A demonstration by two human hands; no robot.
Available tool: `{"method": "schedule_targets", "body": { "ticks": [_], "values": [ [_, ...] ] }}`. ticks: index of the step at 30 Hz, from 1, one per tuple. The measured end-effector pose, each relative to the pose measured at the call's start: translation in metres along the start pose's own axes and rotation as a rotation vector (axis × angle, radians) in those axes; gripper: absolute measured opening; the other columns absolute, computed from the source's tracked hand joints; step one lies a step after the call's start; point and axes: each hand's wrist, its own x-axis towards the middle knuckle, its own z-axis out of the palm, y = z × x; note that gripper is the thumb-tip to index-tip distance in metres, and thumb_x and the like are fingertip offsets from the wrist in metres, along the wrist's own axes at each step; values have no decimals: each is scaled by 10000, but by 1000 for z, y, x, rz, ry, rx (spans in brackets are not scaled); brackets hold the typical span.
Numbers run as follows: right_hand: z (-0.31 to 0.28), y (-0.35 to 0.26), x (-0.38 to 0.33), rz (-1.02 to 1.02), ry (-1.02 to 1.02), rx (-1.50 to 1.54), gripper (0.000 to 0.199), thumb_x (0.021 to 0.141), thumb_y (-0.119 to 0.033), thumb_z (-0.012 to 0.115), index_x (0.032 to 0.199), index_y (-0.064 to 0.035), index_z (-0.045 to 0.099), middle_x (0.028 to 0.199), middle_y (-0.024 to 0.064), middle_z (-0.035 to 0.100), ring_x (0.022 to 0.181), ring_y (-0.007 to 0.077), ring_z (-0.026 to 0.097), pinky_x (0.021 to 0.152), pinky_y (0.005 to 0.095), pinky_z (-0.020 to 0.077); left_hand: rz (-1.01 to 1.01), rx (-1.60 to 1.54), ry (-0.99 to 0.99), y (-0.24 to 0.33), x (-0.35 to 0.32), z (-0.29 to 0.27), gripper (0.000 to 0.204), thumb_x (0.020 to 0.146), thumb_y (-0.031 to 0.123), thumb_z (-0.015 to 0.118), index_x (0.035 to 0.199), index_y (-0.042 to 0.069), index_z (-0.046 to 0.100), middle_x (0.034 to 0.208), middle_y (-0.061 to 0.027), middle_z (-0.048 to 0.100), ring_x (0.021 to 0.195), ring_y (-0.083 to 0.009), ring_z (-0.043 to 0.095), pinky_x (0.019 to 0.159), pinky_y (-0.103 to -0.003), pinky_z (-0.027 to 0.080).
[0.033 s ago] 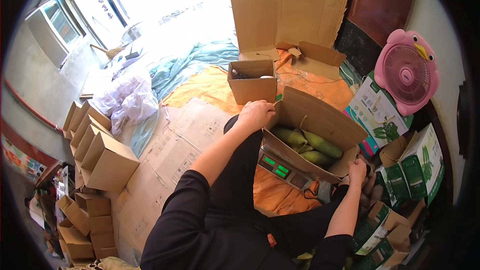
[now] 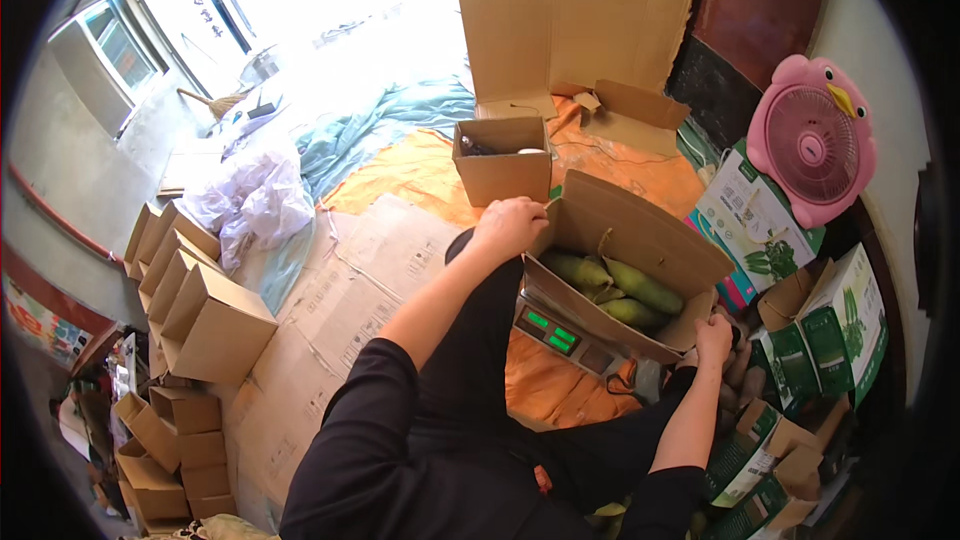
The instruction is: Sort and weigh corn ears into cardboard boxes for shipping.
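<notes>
An open cardboard box sits in front of me with several long green vegetables inside, which look like radishes. Under it is a digital scale whose display glows green. At the box's left end my left hand is closed over the upper edge. My right hand grips the near right corner, its fingertips partly hidden. Part of the scale's top is covered by the box.
Beyond the box stands a smaller open carton with items inside. Right are a pink fan, green-and-white cartons and brownish root vegetables. Empty boxes are stacked left, near white plastic bags. Flattened cardboard covers the floor.
</notes>
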Motion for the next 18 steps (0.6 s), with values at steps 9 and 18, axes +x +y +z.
{"method": "schedule_targets", "body": {
  "ticks": [9,18],
  "values": [
    [11,0,12,2,-62,20,412,751,-411,655,834,-10,603,855,215,619,843,398,586,724,449,459,-37,-367,183,-52,11,7,179,805,180,672,896,30,709,831,-146,690,778,-249,678,711,-337,519],
    [15,15,23,122,-134,69,492,757,-478,639,814,9,597,806,201,618,779,348,598,709,418,456,-128,-319,104,-46,12,3,210,820,175,668,937,3,699,805,-124,700,726,-172,663,677,-302,507]
  ]
}}
